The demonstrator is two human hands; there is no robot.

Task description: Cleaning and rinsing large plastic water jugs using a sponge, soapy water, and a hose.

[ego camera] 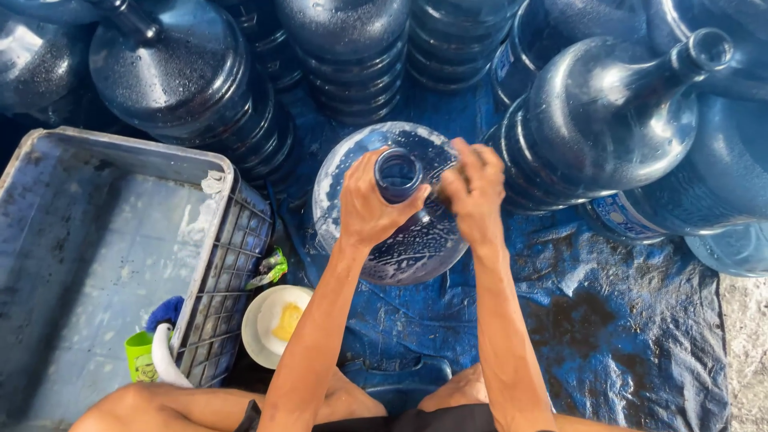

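On the blue tarp, centre: a large, soap-streaked blue water jug (392,232) stood upright between the person's knees, its open neck facing the camera.
Left hand: the left hand (370,202) was wrapped around the jug's neck, fingers pressed closed against it.
Right hand: the right hand (474,192) rested on the jug's shoulder just beside the neck, fingers curled together; whether it pinched anything could not be told.
Tarp: the blue tarp (624,320) lay wet and creased under the jugs, with dark patches toward the right.
Stacked jugs: ribbed blue jugs (344,56) crowded the top edge, touching one another.
Tilted jug: one capless jug (616,120) lay tipped at upper right, its neck pointing to the corner, close beside the right hand.
Labels: a rounded white-and-blue label (620,218) showed low on a jug at right; its print was too small to read.
Crate: a grey plastic crate (220,264) with a latticed wall filled the left side, its rim near the washed jug but apart from it.
Small items: a white dish (260,328) holding a yellow soap piece (286,322) sat beside the crate; a green wrapper (272,268) lay above it, and a green cup (140,356) stood inside the crate's lower corner.
Open room: bare tarp remained at lower right, ending at a strip of grey ground (748,352).
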